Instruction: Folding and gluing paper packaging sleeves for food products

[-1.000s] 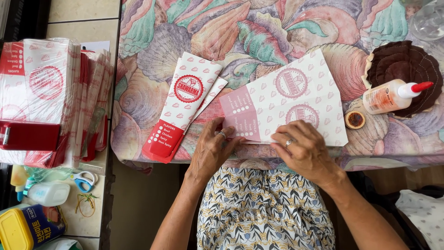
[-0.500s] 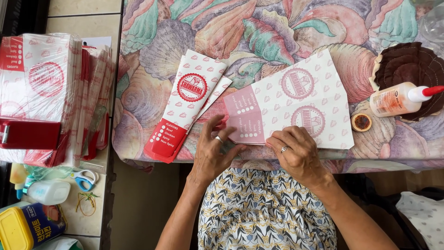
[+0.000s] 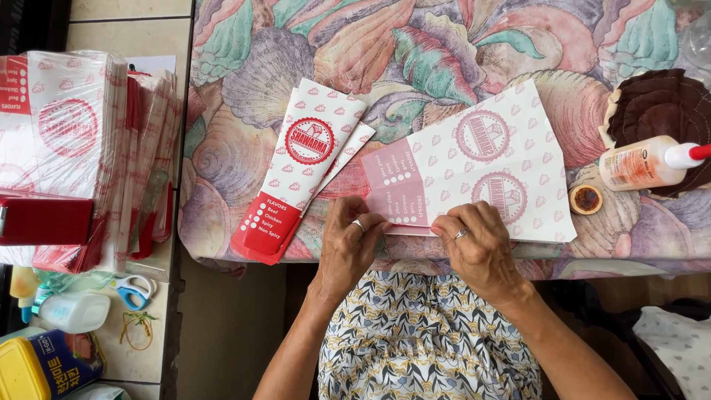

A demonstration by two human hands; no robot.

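A flat white paper sheet with red round stamps and a pink panel [image 3: 481, 170] lies on the shell-patterned tablecloth [image 3: 415, 52]. My left hand [image 3: 348, 244] pinches its near edge at the pink panel. My right hand [image 3: 478, 244] grips the same near edge a little further right, fingers curled over the paper. Both hands wear a ring. Left of them lie folded red-and-white paper sleeves [image 3: 304, 167], stacked and angled.
A glue bottle with a red tip [image 3: 648, 163] lies on a brown scalloped mat [image 3: 659, 104], with a small round cap [image 3: 586, 199] beside it. A wrapped stack of printed sheets [image 3: 74, 155] sits at left; scissors [image 3: 133, 290], rubber bands and containers [image 3: 44, 363] lie below.
Both hands have slid down to the sheet's near edge and closed their fingers on it. The sheet itself has hardly shifted.
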